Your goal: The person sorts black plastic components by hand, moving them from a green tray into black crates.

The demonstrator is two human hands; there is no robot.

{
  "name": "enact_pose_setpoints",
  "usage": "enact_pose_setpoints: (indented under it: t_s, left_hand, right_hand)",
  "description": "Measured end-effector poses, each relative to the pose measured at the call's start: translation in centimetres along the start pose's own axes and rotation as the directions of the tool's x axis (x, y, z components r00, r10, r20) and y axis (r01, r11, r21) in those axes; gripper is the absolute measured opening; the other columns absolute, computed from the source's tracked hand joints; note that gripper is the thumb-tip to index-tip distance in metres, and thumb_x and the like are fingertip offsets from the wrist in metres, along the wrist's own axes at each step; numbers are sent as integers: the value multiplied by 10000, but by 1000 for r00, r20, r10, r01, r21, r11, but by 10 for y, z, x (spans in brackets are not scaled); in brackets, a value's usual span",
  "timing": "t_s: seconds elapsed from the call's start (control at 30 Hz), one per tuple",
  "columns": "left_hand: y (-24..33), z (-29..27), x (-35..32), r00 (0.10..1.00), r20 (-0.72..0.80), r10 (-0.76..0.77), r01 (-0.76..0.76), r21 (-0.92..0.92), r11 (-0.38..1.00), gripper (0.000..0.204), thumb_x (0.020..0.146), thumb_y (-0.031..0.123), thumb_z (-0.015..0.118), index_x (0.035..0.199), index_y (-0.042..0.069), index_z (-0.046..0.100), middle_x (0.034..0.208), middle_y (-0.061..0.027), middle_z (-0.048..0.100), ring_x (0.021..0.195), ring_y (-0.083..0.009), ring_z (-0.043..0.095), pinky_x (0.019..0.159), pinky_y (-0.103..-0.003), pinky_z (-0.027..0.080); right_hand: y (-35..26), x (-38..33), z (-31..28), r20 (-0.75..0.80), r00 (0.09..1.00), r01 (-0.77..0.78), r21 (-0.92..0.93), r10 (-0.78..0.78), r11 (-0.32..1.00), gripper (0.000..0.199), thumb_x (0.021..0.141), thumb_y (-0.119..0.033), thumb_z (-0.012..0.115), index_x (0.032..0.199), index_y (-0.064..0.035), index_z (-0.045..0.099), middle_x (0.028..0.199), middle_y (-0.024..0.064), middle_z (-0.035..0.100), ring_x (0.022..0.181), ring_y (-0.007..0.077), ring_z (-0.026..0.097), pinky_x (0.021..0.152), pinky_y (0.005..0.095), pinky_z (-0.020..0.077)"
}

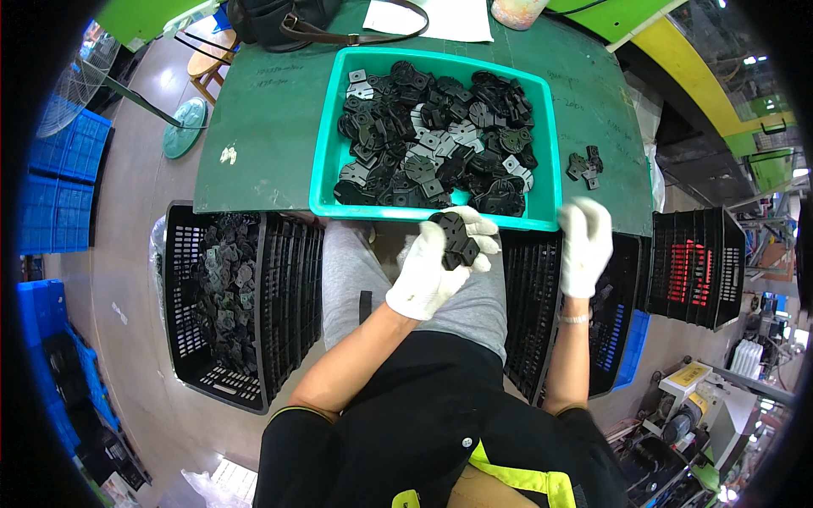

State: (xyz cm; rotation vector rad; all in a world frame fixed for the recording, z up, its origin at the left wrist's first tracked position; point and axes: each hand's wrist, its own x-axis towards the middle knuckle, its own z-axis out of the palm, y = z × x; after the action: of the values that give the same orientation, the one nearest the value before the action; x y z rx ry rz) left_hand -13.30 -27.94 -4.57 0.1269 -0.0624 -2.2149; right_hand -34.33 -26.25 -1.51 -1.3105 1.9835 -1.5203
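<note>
My left hand (434, 269), in a white glove, is closed on a black plastic part (455, 239) with a rounded end and angled tabs. It holds the part over my lap, by the near rim of a teal tray (555, 161). Many similar flat parts (406, 127) fill the tray in a loose heap, mostly black, some shining grey in the light. My right hand (586, 245), also gloved, is raised just off the tray's near right corner. Motion smears its fingers, and nothing shows in them. Several loose parts (586, 166) lie on the green table (262, 127) right of the tray.
Left of my legs stands a black crate (267, 313) full of similar parts. More black crates (533, 313) stand at my right, one (699, 267) holding something red. A dark bag (284, 21), a white sheet (440, 19) and a cup (518, 12) are at the table's back.
</note>
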Motion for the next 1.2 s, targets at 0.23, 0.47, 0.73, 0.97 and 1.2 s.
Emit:
enact_pose_setpoints:
  t_s: [0.23,0.47,0.73,0.97,1.2]
  left_hand:
    - [23,18,-10,986,-165,-14,-17,-182,983,881,786,798,313,1111,-1,492,945,-132,454,851,-258,453,682,-377,435]
    - [29,6,-11,1000,-6,-7,4,-379,925,931,805,790,264,1176,-37,476,1080,-251,541,916,-375,551,683,-446,497]
    - [27,1,-12,998,-35,43,-49,-226,973,898,839,745,271,1228,-47,440,1108,-256,538,971,-370,559,753,-449,510]
    - [23,1,-12,995,-27,99,-100,-58,993,806,892,664,300,1263,-45,404,1165,-268,523,1018,-365,556,811,-441,501]
    - [6,23,-14,951,-162,264,-204,312,928,427,873,62,578,1266,-6,423,1140,-135,584,1044,-216,583,917,-325,472]
  right_hand:
    - [-19,72,112,530,844,421,-570,-76,706,327,844,-370,626,970,-70,592,876,156,660,826,328,637,723,416,495]
    - [-12,86,126,567,818,260,-513,95,818,388,778,-381,695,935,-33,622,880,182,658,851,338,631,756,394,484]
    - [-12,81,133,541,837,227,-482,84,846,394,772,-344,696,984,-26,597,929,167,666,881,317,637,782,376,489]
    - [-22,62,88,268,962,111,-223,-48,968,287,835,-159,650,1051,-4,543,896,121,652,818,224,643,725,322,509]
    - [-74,-32,51,644,754,-269,126,128,955,169,851,-81,635,993,-5,582,859,63,635,725,111,611,661,251,499]
